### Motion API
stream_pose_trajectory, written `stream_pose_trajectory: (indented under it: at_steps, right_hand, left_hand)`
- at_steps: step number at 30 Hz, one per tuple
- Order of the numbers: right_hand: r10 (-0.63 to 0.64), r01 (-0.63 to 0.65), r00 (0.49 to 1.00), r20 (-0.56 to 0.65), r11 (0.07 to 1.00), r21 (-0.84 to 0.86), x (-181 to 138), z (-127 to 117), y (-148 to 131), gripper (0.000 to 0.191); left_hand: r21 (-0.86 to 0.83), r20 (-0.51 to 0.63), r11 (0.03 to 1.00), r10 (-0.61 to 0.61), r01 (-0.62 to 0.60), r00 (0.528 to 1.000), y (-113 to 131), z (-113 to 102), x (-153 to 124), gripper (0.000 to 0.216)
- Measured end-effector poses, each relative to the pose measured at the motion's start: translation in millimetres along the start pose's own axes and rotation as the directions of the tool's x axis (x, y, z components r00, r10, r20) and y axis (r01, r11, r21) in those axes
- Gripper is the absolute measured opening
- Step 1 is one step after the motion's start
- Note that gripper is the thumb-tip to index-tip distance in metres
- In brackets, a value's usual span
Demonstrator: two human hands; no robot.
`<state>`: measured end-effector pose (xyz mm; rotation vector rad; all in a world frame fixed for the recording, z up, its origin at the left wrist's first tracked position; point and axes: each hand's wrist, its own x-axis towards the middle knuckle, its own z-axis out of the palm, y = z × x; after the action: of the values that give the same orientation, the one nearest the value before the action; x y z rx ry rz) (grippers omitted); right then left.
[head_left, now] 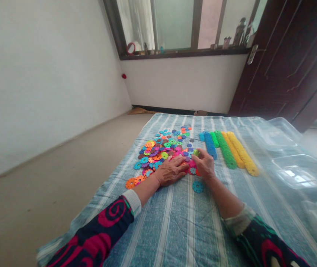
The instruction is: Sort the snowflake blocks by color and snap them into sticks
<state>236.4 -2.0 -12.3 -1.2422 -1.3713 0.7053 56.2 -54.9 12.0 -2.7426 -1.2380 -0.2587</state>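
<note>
A heap of colourful notched plastic discs [158, 152] is spread over the far middle of the striped cloth. My left hand [172, 171] lies flat on the near side of the heap, fingers stretched over pink discs. At the heap's right edge, the thumb and fingers of my right hand [205, 165] pinch a yellow-green disc [196, 152]. A single blue disc [197, 187] rests on the cloth just below my hands. To the right, discs lie overlapped in rows by colour: a blue row [210, 145], a green row [225, 151] and a yellow row [242, 154], among several.
Clear plastic containers [304, 171] stand along the right side of the cloth-covered table [158, 230]. Beyond the far edge are a white wall and a windowsill [186, 54] with small items. A dark red door [283, 55] is at the right, bare floor at the left.
</note>
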Motion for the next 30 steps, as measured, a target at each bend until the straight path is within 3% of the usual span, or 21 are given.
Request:
stream_pose_trajectory:
  at_steps: [8,13,16,22,30]
  right_hand:
    - [0.0,0.0,1.0,-0.002,1.0,0.011,1,1,1,0.043]
    - [0.031,-0.031,1.0,-0.005,0.999,0.013,2,-1,2,0.046]
    - [0.032,-0.032,0.999,-0.019,0.999,0.007,3,-3,-1,0.043]
    - [0.034,-0.033,0.999,-0.029,0.999,0.021,4,-6,-5,0.041]
    - [0.055,-0.055,0.998,-0.023,0.998,0.007,4,-6,-4,0.041]
  left_hand:
    - [0.072,-0.052,0.989,-0.125,0.129,0.991,-20,10,23,0.037]
    - [0.103,-0.121,0.979,-0.161,0.174,0.98,-11,10,21,0.038]
    - [0.051,-0.143,0.991,-0.113,0.122,0.983,11,7,13,0.042]
    - [-0.052,-0.069,0.994,0.097,-0.1,0.993,56,7,9,0.048]
    - [-0.023,-0.096,0.998,0.048,-0.05,0.994,54,9,16,0.03]
